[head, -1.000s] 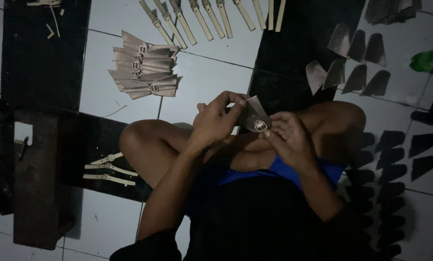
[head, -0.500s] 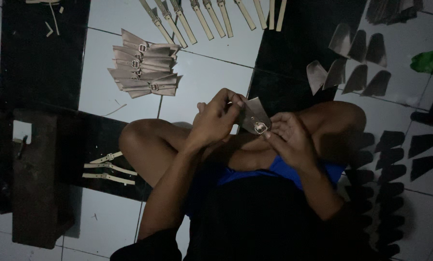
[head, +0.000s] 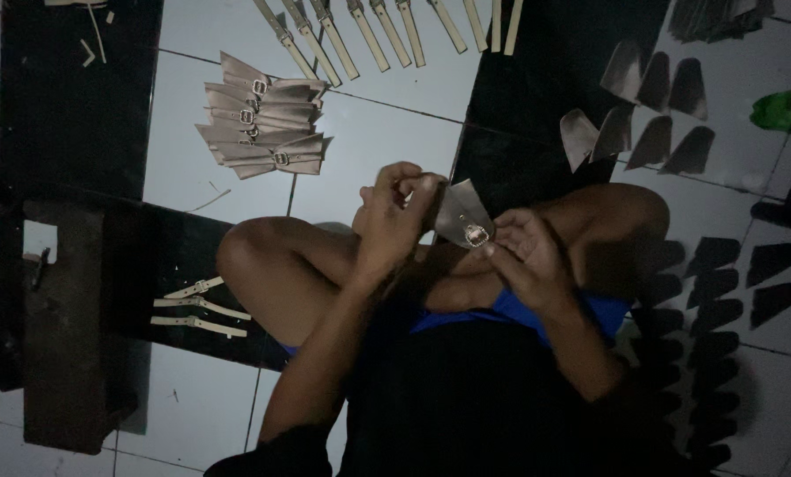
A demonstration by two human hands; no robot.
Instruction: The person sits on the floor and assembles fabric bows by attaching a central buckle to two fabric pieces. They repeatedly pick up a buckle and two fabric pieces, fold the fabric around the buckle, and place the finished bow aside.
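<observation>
Buckled pieces (head: pixel 267 124) stacked beyond hands; straps (head: pixel 196 305) left.

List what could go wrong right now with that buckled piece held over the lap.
1. The light is dim, so the small metal buckle on the grey piece is hard to see; the left hand or right hand may fumble it.
2. The piece hangs above the crossed legs, unsupported; a slip would likely drop it into the dark lap.
3. The finished stack and loose straps lie near the knees; shifting a leg might scatter them.
</observation>
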